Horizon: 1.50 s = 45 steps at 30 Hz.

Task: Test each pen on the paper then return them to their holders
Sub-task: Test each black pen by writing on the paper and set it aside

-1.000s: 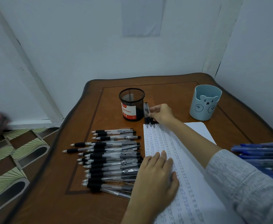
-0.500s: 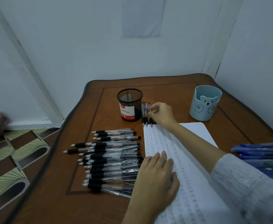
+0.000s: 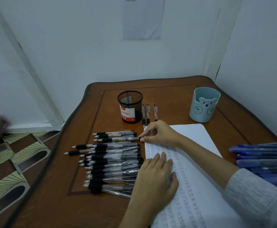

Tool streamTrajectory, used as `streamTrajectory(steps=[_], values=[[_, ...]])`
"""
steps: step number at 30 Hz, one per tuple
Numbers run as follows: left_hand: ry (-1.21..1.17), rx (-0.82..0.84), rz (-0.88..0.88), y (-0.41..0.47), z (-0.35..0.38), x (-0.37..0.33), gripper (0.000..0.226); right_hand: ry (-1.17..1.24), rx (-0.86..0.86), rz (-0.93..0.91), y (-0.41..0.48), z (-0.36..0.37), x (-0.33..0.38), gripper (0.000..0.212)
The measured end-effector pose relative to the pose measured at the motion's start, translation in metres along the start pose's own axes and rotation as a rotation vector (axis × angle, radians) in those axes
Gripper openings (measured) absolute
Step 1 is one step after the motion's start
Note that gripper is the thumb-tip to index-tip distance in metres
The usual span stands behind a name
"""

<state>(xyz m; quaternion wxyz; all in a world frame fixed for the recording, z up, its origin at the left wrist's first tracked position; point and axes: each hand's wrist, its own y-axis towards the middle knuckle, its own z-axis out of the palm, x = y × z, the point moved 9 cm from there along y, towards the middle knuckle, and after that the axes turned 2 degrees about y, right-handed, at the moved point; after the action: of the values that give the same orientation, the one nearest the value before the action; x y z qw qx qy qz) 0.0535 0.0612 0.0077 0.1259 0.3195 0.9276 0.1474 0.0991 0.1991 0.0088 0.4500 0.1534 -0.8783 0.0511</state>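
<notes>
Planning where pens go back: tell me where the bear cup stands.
In the head view the bear cup stands upright at the far right of the table, beyond the paper, with the mesh holder off to its left.

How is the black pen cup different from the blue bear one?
The black mesh holder is see-through wire with a label; the blue bear holder is solid with a bear face. Three pens lie beside the mesh holder, none beside the bear holder. Both stand upright on the table.

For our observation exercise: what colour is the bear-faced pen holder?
The bear-faced pen holder is light blue, best seen in the head view.
</notes>
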Motion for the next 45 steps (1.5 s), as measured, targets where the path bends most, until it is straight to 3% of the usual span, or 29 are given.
streamTrajectory(steps=[7, 14, 18, 23, 27, 30, 33, 35, 37, 40, 45], values=[[0.005, -0.025, 0.005, -0.001, -0.002, -0.001, 0.038, 0.387, -0.201, 0.032, -0.016, -0.036, -0.007, 0.014], [-0.007, -0.05, 0.004, -0.003, -0.005, -0.002, 0.036, 1.285, -0.515, 0.129, -0.04, -0.079, -0.023, 0.018], [-0.025, -0.099, 0.014, -0.004, -0.011, -0.003, 0.03, 1.449, -0.538, 0.214, -0.054, -0.088, -0.035, 0.032], [-0.045, -0.272, 0.097, -0.006, -0.029, -0.011, 0.034, 1.575, -0.495, 0.22, -0.072, -0.088, -0.037, 0.023], [-0.002, -0.378, 0.183, -0.012, -0.048, -0.021, 0.038, 1.478, -0.522, 0.194, -0.09, -0.093, -0.039, 0.024], [-0.136, -0.239, 0.197, -0.021, -0.043, -0.016, 0.03, 1.403, -0.515, 0.226, -0.101, -0.092, -0.042, 0.021], [-0.17, -0.079, 0.215, -0.041, -0.029, -0.006, 0.039, 1.341, -0.397, 0.371, -0.111, -0.076, -0.053, 0.059], [-0.195, 0.015, 0.208, -0.051, -0.02, 0.001, 0.044, 1.316, -0.365, 0.424, -0.115, -0.067, -0.059, 0.073], [-0.239, 0.065, 0.186, -0.053, -0.017, 0.007, 0.047, 1.333, -0.4, 0.432, -0.117, -0.059, -0.06, 0.059], [-0.293, 0.139, 0.166, -0.05, -0.012, 0.007, 0.054, 1.227, -0.491, 0.409, -0.116, -0.052, -0.061, 0.016], [-0.349, 0.17, 0.144, -0.049, -0.011, 0.008, 0.054, 0.873, -0.714, 0.348, -0.116, -0.061, -0.056, 0.027]])
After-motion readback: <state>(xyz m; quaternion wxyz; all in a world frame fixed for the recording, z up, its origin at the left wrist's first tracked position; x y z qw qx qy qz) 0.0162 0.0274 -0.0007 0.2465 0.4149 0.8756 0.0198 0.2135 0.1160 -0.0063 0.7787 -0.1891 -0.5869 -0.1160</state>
